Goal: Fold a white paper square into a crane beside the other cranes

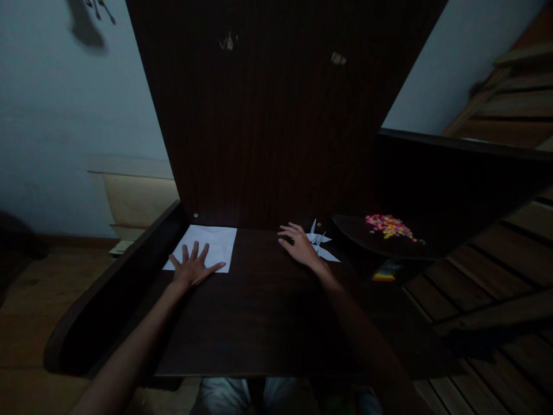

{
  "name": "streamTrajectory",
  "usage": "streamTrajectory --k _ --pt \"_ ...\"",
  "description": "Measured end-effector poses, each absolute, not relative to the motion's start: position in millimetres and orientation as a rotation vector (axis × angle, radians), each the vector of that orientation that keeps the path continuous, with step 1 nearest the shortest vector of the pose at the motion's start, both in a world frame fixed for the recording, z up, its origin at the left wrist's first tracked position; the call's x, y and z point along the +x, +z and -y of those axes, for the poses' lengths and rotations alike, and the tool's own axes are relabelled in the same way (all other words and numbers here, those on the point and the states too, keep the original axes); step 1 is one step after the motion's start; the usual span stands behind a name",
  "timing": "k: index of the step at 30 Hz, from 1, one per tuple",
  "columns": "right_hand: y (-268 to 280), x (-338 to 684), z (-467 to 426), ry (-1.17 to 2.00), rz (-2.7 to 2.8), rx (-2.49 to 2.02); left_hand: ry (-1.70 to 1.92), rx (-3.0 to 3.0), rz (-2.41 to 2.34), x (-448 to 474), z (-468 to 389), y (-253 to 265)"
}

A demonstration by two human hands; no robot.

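Observation:
My left hand (193,268) lies spread on a white sheet of paper (221,242) at the left back of the dark desk, its fingers wide apart. Faint crease lines seem to run across the sheet. Over at the right, my right hand (298,244) hovers or rests beside folded white paper cranes (320,248); its fingers are stretched and slightly bent, with nothing seen in them. Part of the cranes is hidden behind that hand, so I cannot tell whether it touches them.
A dark desk (246,323) has a raised side board (108,294) on the left and a tall back panel (276,127). On a small right-hand shelf (358,230) lies a heap of small colourful pieces (391,226). Below it sits a rainbow-striped item (383,276). Wooden slats (496,271) stand farther right.

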State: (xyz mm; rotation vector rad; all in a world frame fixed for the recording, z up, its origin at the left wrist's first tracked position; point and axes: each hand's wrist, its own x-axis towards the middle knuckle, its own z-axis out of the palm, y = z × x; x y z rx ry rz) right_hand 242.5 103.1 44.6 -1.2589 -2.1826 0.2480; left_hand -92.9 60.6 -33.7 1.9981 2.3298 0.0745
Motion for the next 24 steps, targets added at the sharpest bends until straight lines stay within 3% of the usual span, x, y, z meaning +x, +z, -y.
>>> streamTrajectory --k 6,12,16,24 --pt "55.7 324.5 -109.3 0.0 2.052 -1.532 0.037 2.082 -2.219 -89.7 -56.9 -35.4" --pt "33.4 355.2 -98.7 0.135 2.353 -1.718 -0.053 2.025 -2.212 -84.4 -55.9 -29.2" --pt "18.3 349.4 -90.6 0.065 2.28 -1.803 -0.057 2.038 -2.215 -82.0 -52.7 -26.1" --pt "30.4 334.4 -76.4 0.121 2.17 -1.62 0.325 2.456 -2.193 -76.4 -37.5 -23.5"
